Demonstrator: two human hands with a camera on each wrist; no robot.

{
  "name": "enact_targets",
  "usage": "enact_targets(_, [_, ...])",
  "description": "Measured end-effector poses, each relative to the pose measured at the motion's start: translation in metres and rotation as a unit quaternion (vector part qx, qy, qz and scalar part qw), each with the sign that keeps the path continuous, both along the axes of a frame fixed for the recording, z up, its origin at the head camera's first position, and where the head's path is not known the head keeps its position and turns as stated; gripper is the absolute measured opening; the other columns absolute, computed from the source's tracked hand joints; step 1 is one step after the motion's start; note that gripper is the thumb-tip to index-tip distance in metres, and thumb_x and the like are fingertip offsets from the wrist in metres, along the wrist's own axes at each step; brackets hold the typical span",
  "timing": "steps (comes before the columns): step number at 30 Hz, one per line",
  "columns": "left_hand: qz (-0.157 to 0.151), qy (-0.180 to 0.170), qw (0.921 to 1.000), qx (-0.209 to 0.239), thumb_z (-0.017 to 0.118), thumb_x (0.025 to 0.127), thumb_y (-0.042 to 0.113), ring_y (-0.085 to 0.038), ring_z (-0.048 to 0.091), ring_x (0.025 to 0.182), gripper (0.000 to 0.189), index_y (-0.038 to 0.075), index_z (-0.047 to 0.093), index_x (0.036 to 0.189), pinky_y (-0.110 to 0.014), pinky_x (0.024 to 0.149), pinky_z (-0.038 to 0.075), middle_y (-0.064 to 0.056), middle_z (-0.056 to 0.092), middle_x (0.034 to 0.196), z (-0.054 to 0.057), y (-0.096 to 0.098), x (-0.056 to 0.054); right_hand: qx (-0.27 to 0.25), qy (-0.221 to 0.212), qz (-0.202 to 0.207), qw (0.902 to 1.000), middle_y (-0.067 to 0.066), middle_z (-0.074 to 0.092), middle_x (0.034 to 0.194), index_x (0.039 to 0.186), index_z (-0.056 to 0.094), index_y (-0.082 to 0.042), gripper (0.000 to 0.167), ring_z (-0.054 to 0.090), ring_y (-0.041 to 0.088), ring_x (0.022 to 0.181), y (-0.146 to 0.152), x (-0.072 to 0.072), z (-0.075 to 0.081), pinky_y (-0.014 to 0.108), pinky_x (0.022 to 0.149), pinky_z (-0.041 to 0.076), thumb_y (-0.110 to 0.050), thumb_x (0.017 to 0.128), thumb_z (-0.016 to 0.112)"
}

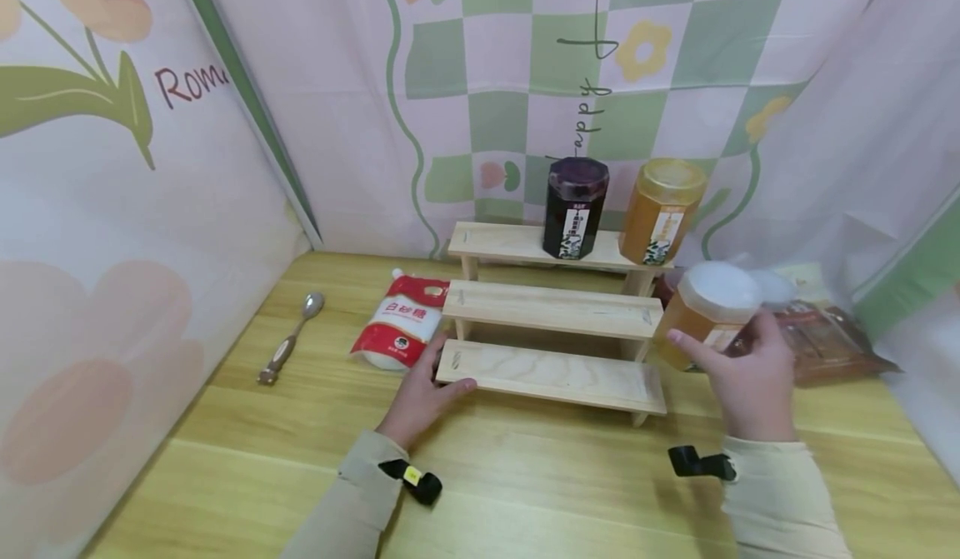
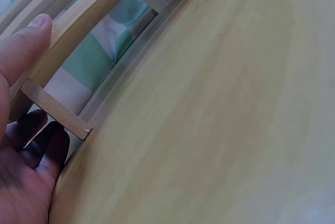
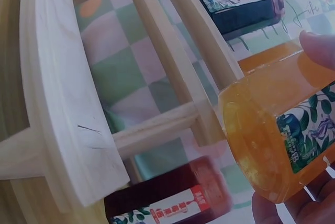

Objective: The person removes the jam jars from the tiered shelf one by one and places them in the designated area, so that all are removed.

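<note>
My right hand (image 1: 757, 376) grips an amber honey-like jar (image 1: 693, 326) with a white lid, lifted beside the right end of a three-step wooden shelf (image 1: 551, 313). In the right wrist view, thumb and fingers sit on opposite sides of this jar (image 3: 256, 140). My left hand (image 1: 420, 396) holds the left end of the lowest step, thumb on top and fingers below by the leg (image 2: 57, 109). On the top step stand a dark purple jar (image 1: 575, 209) and, to its right, an amber jar (image 1: 660, 213) with a yellow lid.
Left of the shelf lies a red and white sugar bag (image 1: 401, 317), with a metal spoon (image 1: 288, 342) farther left. A dark red jar (image 3: 167, 200) is beyond the shelf's right end. Brown packaging (image 1: 832, 338) lies at the right. Printed cloth (image 1: 495, 59) hangs behind.
</note>
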State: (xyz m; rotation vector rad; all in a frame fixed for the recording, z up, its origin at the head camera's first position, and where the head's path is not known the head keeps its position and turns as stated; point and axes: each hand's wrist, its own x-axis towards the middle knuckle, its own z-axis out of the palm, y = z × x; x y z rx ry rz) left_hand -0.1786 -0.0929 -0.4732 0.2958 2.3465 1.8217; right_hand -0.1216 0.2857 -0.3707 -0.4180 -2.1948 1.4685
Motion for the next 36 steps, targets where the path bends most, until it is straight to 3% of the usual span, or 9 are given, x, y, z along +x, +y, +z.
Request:
enact_targets(3, [0.000,-0.001,1.0000,-0.001,0.082,0.083,0.040,-0.026,0.048,0.134,0.099,0.019,0.025,0.160,-0.047,0.113,0.039,-0.008,0.046,0.151,-0.001,0.000,0.000,0.017,0.006,0.004,0.9998,-0.005,0.058,0.124,0.144,0.051,-0.015,0.077,0.055,0.007,0.101,-0.002,-0.001,-0.002,0.013,0.075,0.048,-0.020,0.077,0.089])
enact_targets(9, [0.002,0.001,1.0000,-0.008,0.082,0.081,0.042,-0.027,0.048,0.134,0.100,0.018,0.025,0.160,-0.048,0.113,0.038,-0.008,0.046,0.152,-0.001,-0.002,0.000,0.024,-0.003,0.020,0.9995,0.003,0.056,0.133,0.147,0.045,-0.015,0.079,0.054,0.006,0.108,-0.005,-0.002,-0.004,0.012,0.081,0.046,-0.024,0.081,0.087])
enact_targets(14, [0.001,0.005,1.0000,-0.001,0.082,0.082,0.041,-0.026,0.049,0.133,0.098,0.019,0.026,0.160,-0.048,0.112,0.039,-0.008,0.048,0.150,-0.003,-0.003,-0.002,0.022,0.000,0.019,0.9996,-0.001,0.057,0.126,0.144,0.047,-0.014,0.077,0.055,0.004,0.104,-0.011,-0.006,-0.005,0.013,0.079,0.044,-0.024,0.079,0.088])
enact_targets(23, [-0.006,0.009,0.9999,0.007,0.083,0.081,0.042,-0.027,0.050,0.132,0.099,0.021,0.027,0.159,-0.048,0.111,0.040,-0.009,0.048,0.149,-0.007,-0.001,-0.003,0.032,-0.024,0.028,0.9988,0.007,0.053,0.140,0.149,0.042,-0.013,0.085,0.051,0.014,0.118,-0.018,-0.009,-0.003,0.032,0.102,0.042,-0.031,0.080,0.088])
enact_targets(36, [0.000,0.011,0.9999,0.004,0.083,0.081,0.041,-0.026,0.052,0.130,0.096,0.021,0.029,0.158,-0.047,0.110,0.042,-0.008,0.050,0.147,-0.008,-0.001,-0.003,0.070,-0.009,0.090,0.9934,0.008,0.053,0.132,0.149,0.040,-0.010,0.089,0.050,0.016,0.109,-0.027,-0.022,0.003,0.017,0.078,0.046,-0.034,0.079,0.088])
